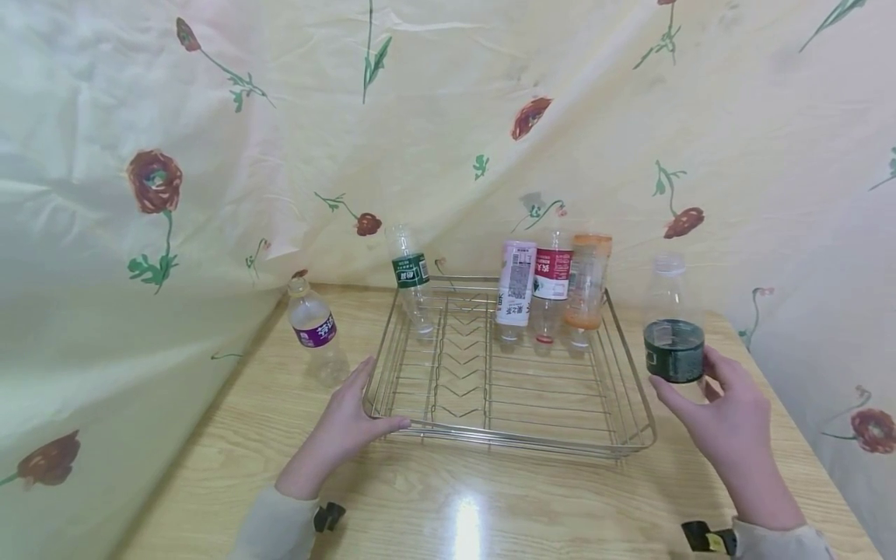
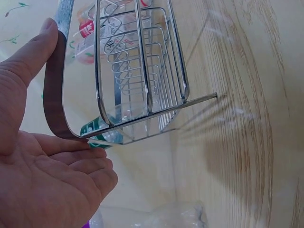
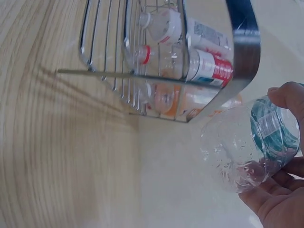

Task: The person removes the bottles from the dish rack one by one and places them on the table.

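My right hand (image 1: 735, 404) holds a clear plastic bottle (image 1: 669, 299) with a dark green label, upright and to the right of the wire dish rack (image 1: 532, 439). In the right wrist view its clear base (image 3: 223, 152) points toward the rack. My left hand (image 1: 346, 424) touches the rack's front left corner, its fingers and thumb nearly straight. Inside the rack, bottles stand neck down: a green-labelled bottle (image 1: 411, 272) at the left, then a white-labelled bottle (image 1: 516, 284), a red-labelled bottle (image 1: 553, 272) and an orange-tinted bottle (image 1: 588, 280) at the right.
A clear bottle with a purple label (image 1: 316, 333) stands on the wooden table (image 1: 392, 505), left of the rack. Flowered cloth (image 1: 434, 140) hangs behind the table and along both sides.
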The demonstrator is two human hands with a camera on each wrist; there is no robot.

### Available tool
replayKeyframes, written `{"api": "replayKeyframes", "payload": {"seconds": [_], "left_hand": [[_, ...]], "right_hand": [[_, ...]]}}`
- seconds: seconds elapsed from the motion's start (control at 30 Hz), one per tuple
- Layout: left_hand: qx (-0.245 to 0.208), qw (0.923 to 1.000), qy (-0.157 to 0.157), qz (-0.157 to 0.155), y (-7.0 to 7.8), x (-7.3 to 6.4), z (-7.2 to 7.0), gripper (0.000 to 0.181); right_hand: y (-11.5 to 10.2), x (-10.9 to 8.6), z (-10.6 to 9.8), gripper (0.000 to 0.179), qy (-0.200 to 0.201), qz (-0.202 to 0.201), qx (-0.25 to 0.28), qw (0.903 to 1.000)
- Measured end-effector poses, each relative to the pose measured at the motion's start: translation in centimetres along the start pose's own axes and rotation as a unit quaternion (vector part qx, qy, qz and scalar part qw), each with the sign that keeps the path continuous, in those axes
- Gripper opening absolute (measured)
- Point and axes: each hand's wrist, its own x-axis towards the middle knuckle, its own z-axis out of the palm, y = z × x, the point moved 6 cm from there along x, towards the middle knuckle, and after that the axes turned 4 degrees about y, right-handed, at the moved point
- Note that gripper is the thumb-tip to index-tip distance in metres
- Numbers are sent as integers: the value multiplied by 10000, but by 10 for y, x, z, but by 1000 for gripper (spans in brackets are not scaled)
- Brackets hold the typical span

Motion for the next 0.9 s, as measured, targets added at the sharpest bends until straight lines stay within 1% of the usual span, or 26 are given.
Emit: {"api": "replayKeyframes", "payload": {"seconds": [0.2, 0.33, 0.47, 0.67, 0.77, 0.9], "left_hand": [[-9, 10000, -22, -33, 0, 0, 0, 124], [18, 10000, -25, -8, -1, 0, 0, 121], [18, 10000, -44, -3, -2, 0, 0, 120], [41, 10000, -53, 66, -1, 0, 0, 119], [49, 9999, -60, 64, -2, 0, 0, 120], [2, 10000, -56, -5, -4, -1, 0, 119]], "right_hand": [[15, 2, 1, 64, -145, 24, -24, 9999], [25, 2, 3, 62, -382, 164, -96, 9991], [36, 3, 5, 66, -653, 438, -208, 9967], [54, 2, 13, 81, -1109, 845, -208, 9900], [63, 2, 16, 81, -1241, 937, -168, 9877], [71, 3, 19, 77, -1390, 920, -128, 9859]]}}
